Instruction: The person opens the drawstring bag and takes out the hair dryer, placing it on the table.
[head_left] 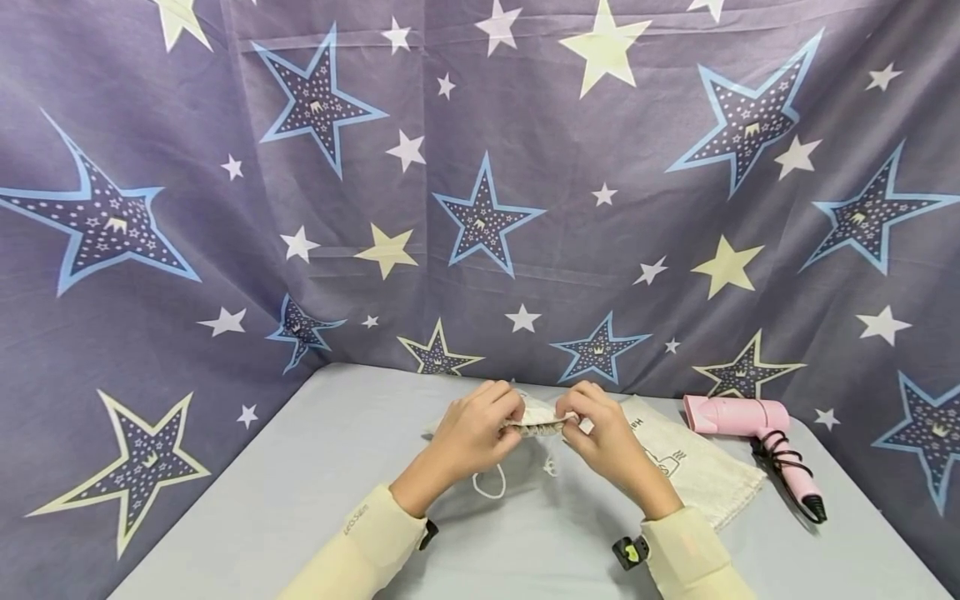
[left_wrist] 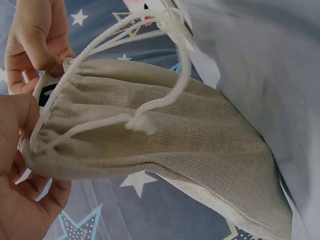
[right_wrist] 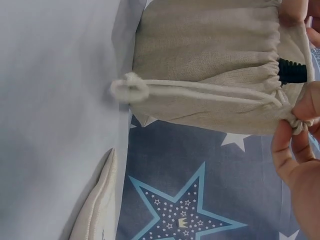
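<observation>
A beige cloth drawstring bag [left_wrist: 150, 130] stands with its gathered mouth between my two hands. My left hand [head_left: 476, 425] pinches one side of the mouth's rim, and my right hand [head_left: 600, 429] pinches the opposite side. White cords [left_wrist: 112, 120] hang from the gathers with knotted ends. Inside the mouth, a black ribbed piece [right_wrist: 292, 71] shows in the right wrist view; the cloth hides whatever else is in there. In the head view the hands cover much of the bag.
Right of my hands, a second beige bag [head_left: 708, 467] with printed text and a drawing lies flat. Beside it is a pink hair dryer [head_left: 738, 415], its black cord wound around the handle. Star-patterned cloth [head_left: 480, 308] walls the grey table [head_left: 300, 500] at back and sides.
</observation>
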